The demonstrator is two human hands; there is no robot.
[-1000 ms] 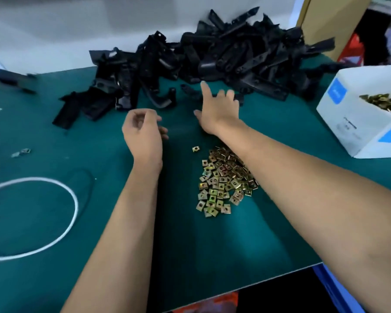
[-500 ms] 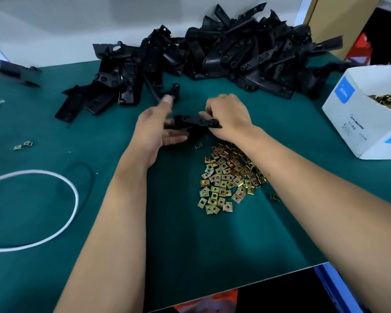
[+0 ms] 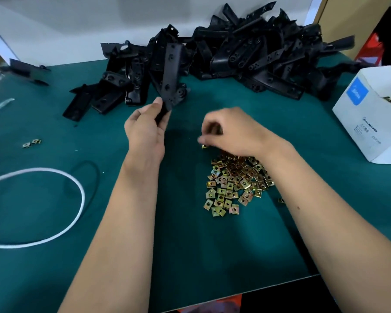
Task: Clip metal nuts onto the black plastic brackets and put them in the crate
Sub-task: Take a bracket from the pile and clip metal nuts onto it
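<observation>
My left hand [image 3: 146, 129] grips the lower end of a long black plastic bracket [image 3: 171, 75], which stands nearly upright above the green mat. My right hand [image 3: 230, 132] hovers at the far edge of a heap of brass-coloured metal nuts [image 3: 235, 181], fingers curled and pinched down toward a single nut [image 3: 204, 146] lying apart from the heap. The hand is blurred, so whether it grips the nut is unclear. A big pile of black brackets [image 3: 246, 55] lies along the back of the mat. No crate is in view.
A white cardboard box [image 3: 366, 123] with more nuts stands at the right edge. A white cord loop [image 3: 77, 213] lies at the left, with two stray nuts [image 3: 32, 143] beyond it. A lone bracket [image 3: 27, 71] rests at the far left. The mat's front edge [image 3: 235, 294] is near me.
My left hand took over the bracket and raised it upright, moving left. My right hand let go of it and dropped to the nuts.
</observation>
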